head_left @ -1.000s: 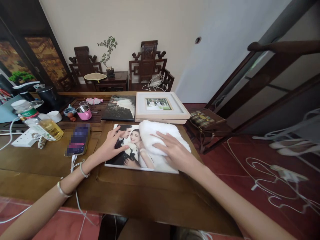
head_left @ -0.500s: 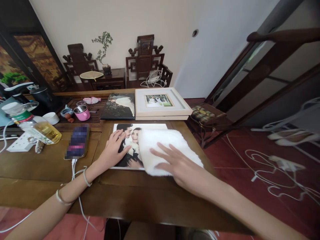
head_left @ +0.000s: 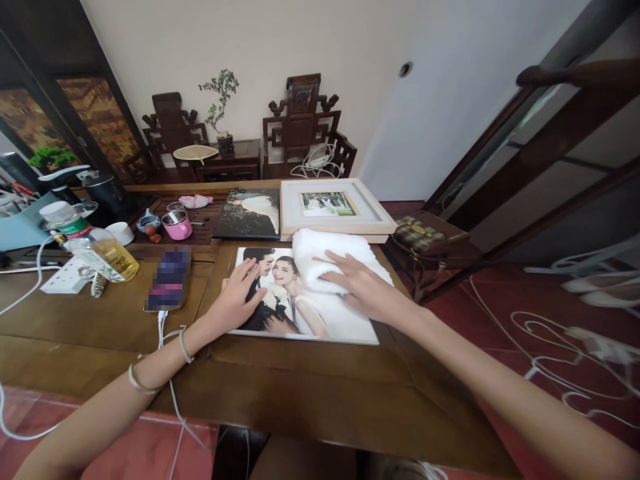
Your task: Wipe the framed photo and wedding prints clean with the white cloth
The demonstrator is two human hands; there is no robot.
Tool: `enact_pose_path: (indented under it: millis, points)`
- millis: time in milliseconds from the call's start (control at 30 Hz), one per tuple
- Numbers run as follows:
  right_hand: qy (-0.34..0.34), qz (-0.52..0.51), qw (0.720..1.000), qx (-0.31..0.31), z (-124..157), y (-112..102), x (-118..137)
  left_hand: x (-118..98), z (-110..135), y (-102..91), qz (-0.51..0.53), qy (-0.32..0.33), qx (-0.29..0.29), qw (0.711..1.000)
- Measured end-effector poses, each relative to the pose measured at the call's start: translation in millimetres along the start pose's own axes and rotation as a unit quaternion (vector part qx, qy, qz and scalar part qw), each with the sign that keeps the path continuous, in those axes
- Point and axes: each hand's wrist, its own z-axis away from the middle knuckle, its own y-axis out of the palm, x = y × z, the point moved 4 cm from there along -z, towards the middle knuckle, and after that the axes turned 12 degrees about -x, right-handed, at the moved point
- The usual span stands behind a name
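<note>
Starting at the near side: brown table (head_left: 320, 380), and a bit farther in there's a photo panel (head_left: 300, 312) lying picture side up. Left hand (head_left: 235, 300) rests on its left part, fingers spread, thumb out. Right hand (head_left: 361, 283) is on a thick white cloth (head_left: 343, 240), fingers spread over it; can't tell if any are pinching the fabric. Progress-wise, I'd guess the cloth work here is partway: cloth's over the far right part, left and near parts uncovered. Which bits are done or left? No clue tbh, the surface doesn't show it. Farther back, a dark photo panel (head_left: 243, 223) lies left of a pale frame (head_left: 379, 227), neither being handled, so can't say if they're done.
</note>
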Motion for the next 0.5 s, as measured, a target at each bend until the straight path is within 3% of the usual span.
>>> enact_pose_path:
  millis: [100, 333, 500]
  points:
    - [-0.019, -0.005, 1.0, 0.005, 11, -2, 11, 0, 0, 0.4, 0.003, -0.002, -0.006, 1.0]
    - [-0.084, -0.029, 0.995, 0.035, 57, -21, 65, 1, 0, 1.0, 0.014, -0.04, -0.008, 0.999]
    - [-0.078, -0.027, 0.996, 0.024, 52, -21, 57, 2, 0, 1.2, 0.006, -0.028, -0.019, 0.999]
